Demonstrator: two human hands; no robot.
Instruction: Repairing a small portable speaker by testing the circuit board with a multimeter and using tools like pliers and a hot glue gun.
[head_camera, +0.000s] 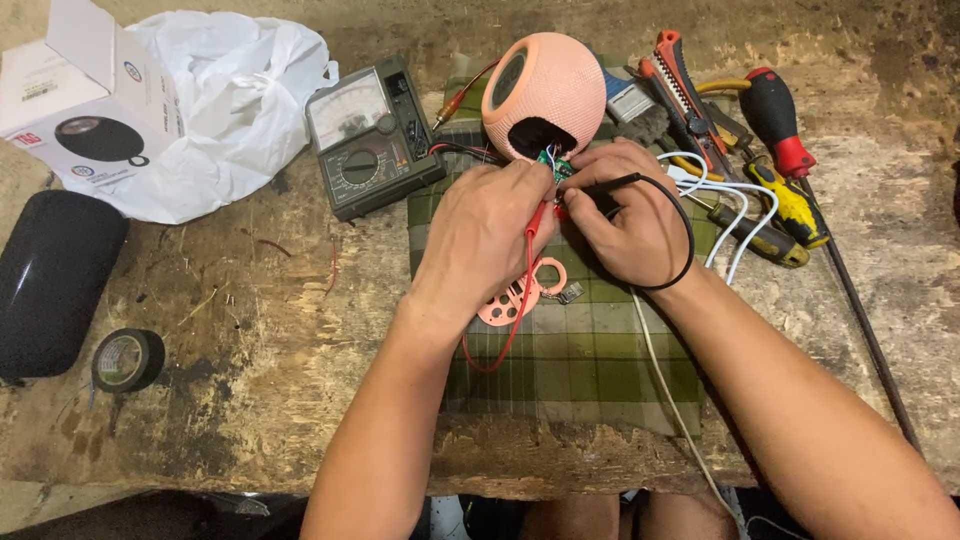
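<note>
Left hand (487, 228) pinched the red probe (533, 222); right hand (628, 215) gripped the black probe (610, 185), both sets of fingers closed beside the small circuit board (553, 163) below the pink speaker shell (545, 92).

White box (70, 90) and plastic bag (235, 100) upper left; black tape roll (127, 360) lower left; screwdrivers (785, 150) far right.

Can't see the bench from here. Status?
Left hand holds red probe; right hand holds black probe. Both at the green circuit board under the pink speaker shell. Nothing blocking.
</note>
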